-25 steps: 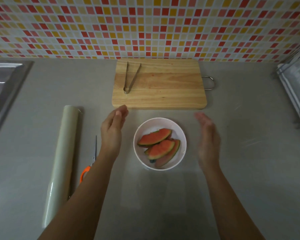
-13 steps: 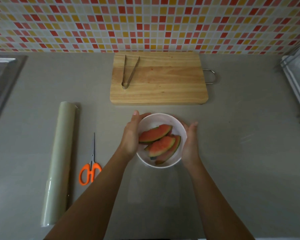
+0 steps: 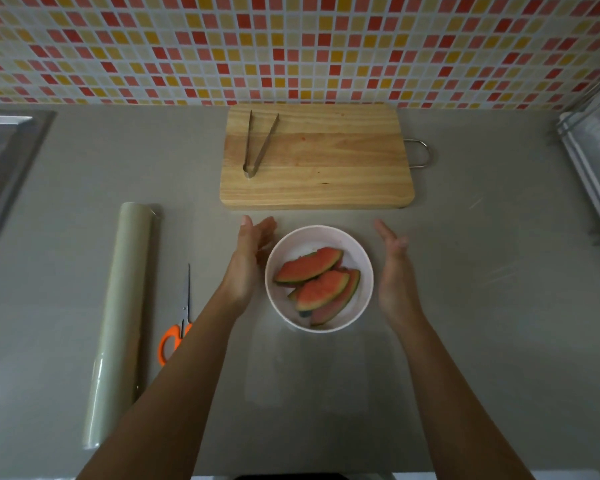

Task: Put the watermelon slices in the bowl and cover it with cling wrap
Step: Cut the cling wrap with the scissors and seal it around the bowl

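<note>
My left hand is flat and open, fingers straight, just beside the left side of the bowl. My right hand is open too, on the other side, a little apart from the rim. Neither hand holds anything.

The bowl is round, white and smooth. It sits on the gray counter, which looks flat and a bit shiny. Inside the bowl lie the watermelon slices. They are curved like smiles, red and bumpy on top, with a thin dark green rind along the edge. They lean on each other.

A see-through sheet seems to lie on the counter under and in front of the bowl, but it is too faint to be sure.

The cling wrap roll is a long pale tube far to my left. Orange-handled scissors lie between it and my left arm, blades shut.

Behind the bowl is a wooden cutting board with round corners and a metal loop handle. Shiny metal tongs rest on it, open like a V.
</note>
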Tool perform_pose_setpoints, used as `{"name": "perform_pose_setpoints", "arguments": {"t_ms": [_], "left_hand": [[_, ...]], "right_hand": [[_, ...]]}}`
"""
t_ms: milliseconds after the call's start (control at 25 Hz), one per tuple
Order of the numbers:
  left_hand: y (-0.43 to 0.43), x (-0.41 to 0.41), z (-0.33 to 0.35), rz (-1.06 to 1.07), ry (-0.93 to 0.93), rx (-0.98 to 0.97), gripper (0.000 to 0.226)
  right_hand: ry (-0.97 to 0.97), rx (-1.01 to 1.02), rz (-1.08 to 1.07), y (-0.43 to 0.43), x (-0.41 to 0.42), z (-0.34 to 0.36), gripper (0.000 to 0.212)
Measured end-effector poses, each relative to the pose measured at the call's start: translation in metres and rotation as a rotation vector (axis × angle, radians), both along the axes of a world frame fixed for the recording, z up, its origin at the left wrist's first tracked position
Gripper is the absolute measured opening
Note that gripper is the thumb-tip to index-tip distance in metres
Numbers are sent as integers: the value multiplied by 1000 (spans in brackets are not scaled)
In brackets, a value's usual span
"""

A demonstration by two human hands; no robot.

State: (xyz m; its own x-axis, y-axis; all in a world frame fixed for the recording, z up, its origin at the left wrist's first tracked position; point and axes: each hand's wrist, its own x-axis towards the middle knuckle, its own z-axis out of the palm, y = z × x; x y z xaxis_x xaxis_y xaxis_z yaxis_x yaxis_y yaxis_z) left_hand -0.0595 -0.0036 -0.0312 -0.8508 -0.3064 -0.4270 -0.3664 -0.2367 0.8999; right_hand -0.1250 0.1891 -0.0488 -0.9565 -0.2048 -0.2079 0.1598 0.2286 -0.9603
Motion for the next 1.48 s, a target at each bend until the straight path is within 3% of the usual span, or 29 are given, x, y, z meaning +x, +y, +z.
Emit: {"name": "perform_pose_setpoints", "arguments": {"t_ms": [80,280,400,600,720,840,960,1080,1160,1280,1480], "left_hand": [[5,-5,-3,-26,42,102,61],[7,-16,-5,-150,47,239,66],[3,-17,-10,-208,-2,162,69],[2,-16,-11,-218,-62,-66,80],[2,-15,-10,-229,-110,-258,87],[2,-13,-7,-175,-116,-371,83],[8,-9,-3,-113,-106,-523,69],[12,-4,4,-25,-45,-702,76],[13,7,3,107,-64,-546,84],[49,45,-9,555,-61,85,67],[114,54,-6,635,237,361,45]], "right_hand": [[-52,-140,154,-11,-5,6,67],[-396,-448,177,-26,-13,13,83],[-421,-358,223,-27,-17,13,93],[-359,-21,289,-26,-22,17,105],[-302,94,226,-27,-20,24,92],[-249,227,203,-30,-21,24,127],[-205,278,201,-31,-24,23,128],[-165,300,174,-31,-24,23,126],[-168,288,148,-32,-22,22,125],[-188,274,136,-32,-19,20,129],[-203,263,129,-29,-15,15,117]]}}
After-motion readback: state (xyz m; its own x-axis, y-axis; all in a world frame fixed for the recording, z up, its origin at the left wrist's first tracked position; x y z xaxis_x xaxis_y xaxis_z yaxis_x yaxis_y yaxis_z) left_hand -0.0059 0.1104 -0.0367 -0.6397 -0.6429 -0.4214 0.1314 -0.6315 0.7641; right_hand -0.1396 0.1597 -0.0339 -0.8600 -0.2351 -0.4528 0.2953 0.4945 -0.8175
